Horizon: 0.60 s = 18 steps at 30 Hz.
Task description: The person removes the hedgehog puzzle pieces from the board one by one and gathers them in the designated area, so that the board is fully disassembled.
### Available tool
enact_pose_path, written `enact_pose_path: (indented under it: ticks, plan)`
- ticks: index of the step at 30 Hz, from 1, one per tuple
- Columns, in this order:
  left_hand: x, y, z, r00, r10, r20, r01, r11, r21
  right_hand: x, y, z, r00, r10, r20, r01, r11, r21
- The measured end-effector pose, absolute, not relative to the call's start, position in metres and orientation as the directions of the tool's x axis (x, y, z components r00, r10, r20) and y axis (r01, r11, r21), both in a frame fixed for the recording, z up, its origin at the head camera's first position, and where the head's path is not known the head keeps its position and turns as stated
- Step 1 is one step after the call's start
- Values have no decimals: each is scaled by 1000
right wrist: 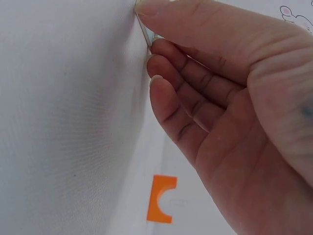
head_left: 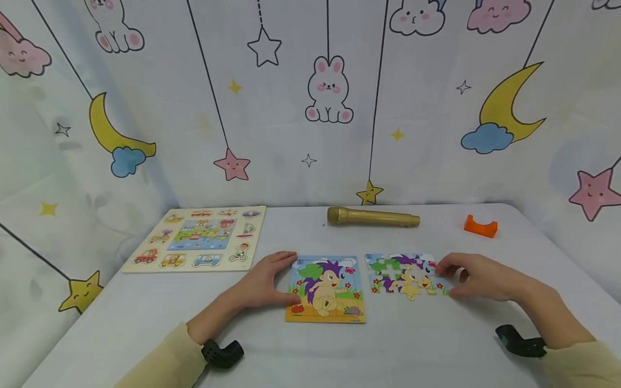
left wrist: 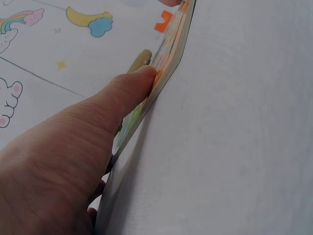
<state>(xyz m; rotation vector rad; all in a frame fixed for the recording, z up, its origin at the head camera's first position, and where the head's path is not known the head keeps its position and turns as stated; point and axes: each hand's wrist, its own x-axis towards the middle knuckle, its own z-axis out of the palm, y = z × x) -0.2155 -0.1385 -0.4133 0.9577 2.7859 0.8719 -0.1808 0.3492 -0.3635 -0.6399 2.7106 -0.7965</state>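
Observation:
A complete hedgehog picture puzzle board [head_left: 327, 289] lies at the middle of the table. My left hand [head_left: 259, 280] is at its left side, fingers reaching to the top corner; the thumb [left wrist: 122, 93] rests on its edge in the left wrist view. To the right lies a joined patch of puzzle pieces [head_left: 409, 276] with the same hedgehog, uneven along the bottom and with a gap at left. My right hand [head_left: 485, 276] pinches the patch's right edge between thumb and fingers; in the right wrist view a thin edge [right wrist: 144, 30] shows there.
A cream puzzle board with vehicle pictures [head_left: 194, 237] lies at the back left. A gold microphone-shaped object [head_left: 373, 216] lies behind the puzzles, and an orange notched block [head_left: 481, 226] stands at the back right. A printed cloth [head_left: 271, 124] hangs behind the table.

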Motion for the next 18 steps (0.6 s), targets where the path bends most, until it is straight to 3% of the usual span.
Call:
enact_pose_path:
  ticks: [18]
  plan:
    - [-215,-138,-412,-802,586,112,547,648,530,-182,347,-363,-871,-478,-114,-342,757,-556]
